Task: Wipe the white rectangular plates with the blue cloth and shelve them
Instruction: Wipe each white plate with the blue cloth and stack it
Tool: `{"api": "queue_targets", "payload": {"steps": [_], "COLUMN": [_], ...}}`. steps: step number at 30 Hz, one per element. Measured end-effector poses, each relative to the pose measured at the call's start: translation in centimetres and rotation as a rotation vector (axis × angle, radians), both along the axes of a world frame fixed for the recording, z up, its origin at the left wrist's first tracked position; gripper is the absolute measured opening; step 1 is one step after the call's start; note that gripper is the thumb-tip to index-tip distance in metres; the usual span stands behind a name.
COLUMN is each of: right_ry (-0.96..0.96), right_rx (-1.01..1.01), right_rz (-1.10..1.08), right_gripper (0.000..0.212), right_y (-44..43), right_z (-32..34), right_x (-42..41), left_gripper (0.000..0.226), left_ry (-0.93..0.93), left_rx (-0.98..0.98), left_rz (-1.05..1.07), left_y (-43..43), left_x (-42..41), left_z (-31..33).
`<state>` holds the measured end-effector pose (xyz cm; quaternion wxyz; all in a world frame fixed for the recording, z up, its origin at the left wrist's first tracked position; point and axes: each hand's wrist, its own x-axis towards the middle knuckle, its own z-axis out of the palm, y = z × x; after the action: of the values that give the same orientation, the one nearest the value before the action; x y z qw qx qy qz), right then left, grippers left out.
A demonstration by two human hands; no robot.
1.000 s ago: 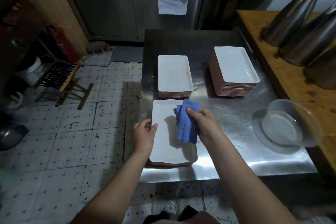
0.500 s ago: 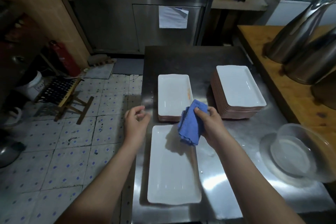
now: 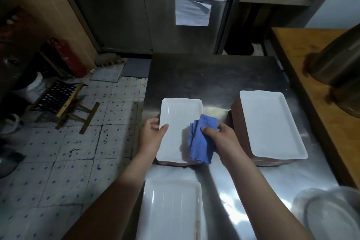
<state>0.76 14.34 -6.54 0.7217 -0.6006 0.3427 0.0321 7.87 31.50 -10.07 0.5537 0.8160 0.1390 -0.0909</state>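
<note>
Plates sit in three places on the steel table (image 3: 214, 76). A short stack (image 3: 175, 161) is at centre, a tall stack (image 3: 270, 124) stands to its right and apart from it, and a single plate (image 3: 171, 208) lies at the near edge.

The left hand (image 3: 153, 134) grips the left rim of the short stack's top plate (image 3: 179, 119), thumb lying on the white upper face and fingers curled round the edge. Whether that plate is lifted off the ones under it, I cannot tell.

The right hand (image 3: 224, 140) holds the blue cloth (image 3: 200, 142), thumb pressed on top and fingers closed around the bunched fabric. The cloth is folded in layers, draped over the right side of the top plate, its lower hem hanging past the plate's near right corner.

A clear bowl (image 3: 331, 218) sits on the table at near right, blurred. A wooden counter (image 3: 303, 50) runs along the table's right side and carries a metal vessel (image 3: 339, 64), only partly in view. A folding stool (image 3: 64, 99) stands on the tiled floor at left. The steel cabinet (image 3: 124, 17) beyond the table has a sheet of paper (image 3: 192, 12) on its door.
</note>
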Motion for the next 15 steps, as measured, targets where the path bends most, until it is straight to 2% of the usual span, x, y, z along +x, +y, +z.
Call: {"api": "queue_targets", "payload": {"steps": [3, 6, 9, 15], "right_ry": [0.028, 0.036, 0.04, 0.018], "right_rx": [-0.011, 0.005, 0.013, 0.011], "right_rz": [-0.008, -0.029, -0.041, -0.058], "right_gripper": [0.015, 0.024, 0.017, 0.012], "right_y": [-0.6, -0.8, -0.8, -0.8], "right_z": [-0.6, -0.9, -0.9, 0.0], "right_x": [0.5, 0.5, 0.2, -0.8], "left_gripper": [0.033, 0.02, 0.01, 0.014], "left_ry": [0.027, 0.018, -0.052, -0.114], "left_rx": [0.151, 0.249, 0.315, 0.234], "left_rz": [-0.05, -0.083, -0.149, -0.092], "left_y": [-0.1, 0.3, 0.4, 1.5], "left_x": [0.5, 0.7, 0.7, 0.0], "left_z": [-0.7, -0.5, 0.1, 1.2]}}
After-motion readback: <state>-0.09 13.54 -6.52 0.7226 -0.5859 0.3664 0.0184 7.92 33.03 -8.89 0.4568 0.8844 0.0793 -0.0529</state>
